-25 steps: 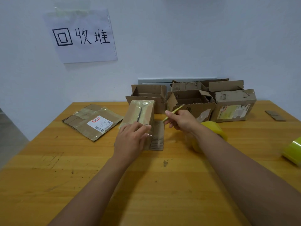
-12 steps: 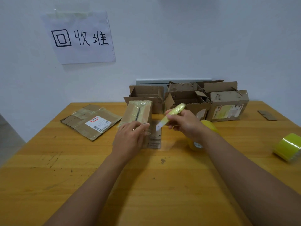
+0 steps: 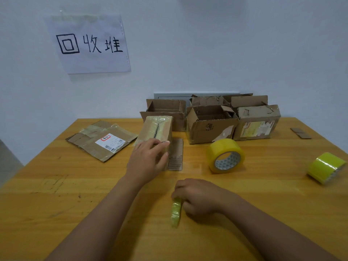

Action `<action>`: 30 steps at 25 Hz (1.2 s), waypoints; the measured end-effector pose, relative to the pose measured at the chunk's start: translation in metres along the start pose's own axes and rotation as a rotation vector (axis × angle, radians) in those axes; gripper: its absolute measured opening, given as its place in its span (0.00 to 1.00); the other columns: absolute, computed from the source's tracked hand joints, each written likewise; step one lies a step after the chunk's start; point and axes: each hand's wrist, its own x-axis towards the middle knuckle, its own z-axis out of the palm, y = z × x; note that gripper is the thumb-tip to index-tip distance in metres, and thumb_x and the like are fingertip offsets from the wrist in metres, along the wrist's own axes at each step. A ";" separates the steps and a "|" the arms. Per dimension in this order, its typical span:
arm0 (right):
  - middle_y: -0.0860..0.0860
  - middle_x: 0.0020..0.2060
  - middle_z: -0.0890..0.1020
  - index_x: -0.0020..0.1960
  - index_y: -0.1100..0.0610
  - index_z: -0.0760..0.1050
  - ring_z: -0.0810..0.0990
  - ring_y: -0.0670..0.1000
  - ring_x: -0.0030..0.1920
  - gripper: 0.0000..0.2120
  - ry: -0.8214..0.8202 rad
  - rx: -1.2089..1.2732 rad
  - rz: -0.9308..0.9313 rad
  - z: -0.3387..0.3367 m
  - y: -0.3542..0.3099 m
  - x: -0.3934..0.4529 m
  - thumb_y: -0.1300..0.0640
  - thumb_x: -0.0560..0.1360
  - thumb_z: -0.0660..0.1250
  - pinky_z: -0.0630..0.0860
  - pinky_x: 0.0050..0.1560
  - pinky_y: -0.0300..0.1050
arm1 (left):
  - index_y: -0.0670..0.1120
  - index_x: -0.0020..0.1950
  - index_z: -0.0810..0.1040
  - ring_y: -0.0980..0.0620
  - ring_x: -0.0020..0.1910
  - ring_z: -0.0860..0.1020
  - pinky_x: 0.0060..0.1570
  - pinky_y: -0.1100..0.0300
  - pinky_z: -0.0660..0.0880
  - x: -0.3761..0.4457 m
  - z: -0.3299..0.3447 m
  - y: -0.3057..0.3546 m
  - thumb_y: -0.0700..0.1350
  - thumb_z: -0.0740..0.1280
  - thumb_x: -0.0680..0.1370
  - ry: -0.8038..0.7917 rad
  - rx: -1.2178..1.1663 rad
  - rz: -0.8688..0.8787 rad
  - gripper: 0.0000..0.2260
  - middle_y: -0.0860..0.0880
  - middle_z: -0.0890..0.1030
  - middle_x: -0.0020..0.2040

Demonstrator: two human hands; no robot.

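Pinching a crumpled strip of yellow tape point(image 3: 176, 211) between curled fingers, the right hand point(image 3: 199, 198) rests near the middle of the table's point(image 3: 75, 204) near edge, with the strip's free end lying on the wood. Risk noted: the strip may stick to the fingers or the tabletop and fold onto itself when released. Farther in, towards the table's centre, the left hand point(image 3: 148, 161) grips the near end of the taped box point(image 3: 156, 129), fingers over the top and thumb down the side. The box looks tall and narrow, so a sideways pull could tip it onto the corrugated piece point(image 3: 176, 155) touching its right side. One tape roll point(image 3: 226, 156) stands on its rim right of centre. A second roll point(image 3: 326, 167) lies at the right edge and could roll off if knocked. Count: one strip, one taped box, two rolls, one corrugated piece, one flattened carton point(image 3: 101, 140) towards the left edge, one cardboard scrap point(image 3: 300, 133) near the far right corner. Cartons point(image 3: 211, 127) along the far edge number at least four; overlapping flaps prevent a firmer count.
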 end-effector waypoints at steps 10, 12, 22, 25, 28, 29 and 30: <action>0.52 0.79 0.53 0.79 0.58 0.53 0.50 0.51 0.79 0.32 0.130 0.107 0.542 0.028 0.039 0.029 0.41 0.82 0.53 0.51 0.76 0.46 | 0.48 0.60 0.80 0.46 0.54 0.75 0.52 0.51 0.70 -0.003 0.008 -0.012 0.47 0.61 0.77 0.072 0.193 0.019 0.14 0.49 0.79 0.55; 0.51 0.80 0.50 0.80 0.58 0.51 0.47 0.51 0.79 0.33 0.114 0.128 0.545 0.030 0.041 0.029 0.40 0.82 0.51 0.51 0.76 0.48 | 0.48 0.61 0.80 0.46 0.54 0.76 0.51 0.52 0.70 -0.005 0.005 -0.020 0.45 0.65 0.78 0.072 0.192 -0.010 0.12 0.49 0.79 0.55; 0.48 0.79 0.55 0.80 0.54 0.52 0.52 0.46 0.78 0.28 0.452 0.382 0.392 -0.008 0.011 0.063 0.52 0.82 0.56 0.53 0.75 0.42 | 0.52 0.61 0.78 0.45 0.63 0.73 0.63 0.48 0.60 -0.013 -0.005 -0.020 0.46 0.71 0.73 0.069 0.206 -0.121 0.16 0.49 0.78 0.60; 0.45 0.79 0.51 0.80 0.51 0.51 0.52 0.45 0.77 0.31 0.598 0.391 0.281 -0.021 -0.006 0.082 0.55 0.80 0.59 0.58 0.73 0.43 | 0.57 0.65 0.76 0.42 0.67 0.66 0.64 0.40 0.60 -0.019 -0.007 -0.023 0.51 0.71 0.73 0.027 0.219 -0.192 0.20 0.46 0.72 0.64; 0.46 0.79 0.53 0.79 0.51 0.54 0.50 0.48 0.78 0.31 0.609 0.231 0.280 -0.021 -0.011 0.094 0.54 0.79 0.59 0.55 0.75 0.48 | 0.58 0.70 0.72 0.40 0.68 0.64 0.62 0.38 0.68 -0.025 -0.009 -0.028 0.52 0.72 0.74 -0.019 0.141 -0.182 0.25 0.44 0.69 0.66; 0.46 0.78 0.56 0.79 0.52 0.56 0.50 0.48 0.78 0.29 0.609 0.193 0.316 -0.018 -0.011 0.096 0.53 0.79 0.59 0.55 0.77 0.50 | 0.57 0.72 0.70 0.40 0.69 0.64 0.62 0.39 0.69 -0.027 -0.009 -0.029 0.51 0.72 0.73 -0.009 0.114 -0.171 0.27 0.43 0.68 0.67; 0.47 0.78 0.59 0.78 0.52 0.57 0.51 0.48 0.78 0.28 0.609 0.181 0.354 -0.015 -0.011 0.096 0.53 0.79 0.59 0.55 0.77 0.53 | 0.57 0.73 0.68 0.40 0.70 0.63 0.64 0.41 0.69 -0.029 -0.009 -0.030 0.51 0.73 0.73 0.009 0.077 -0.178 0.29 0.42 0.67 0.69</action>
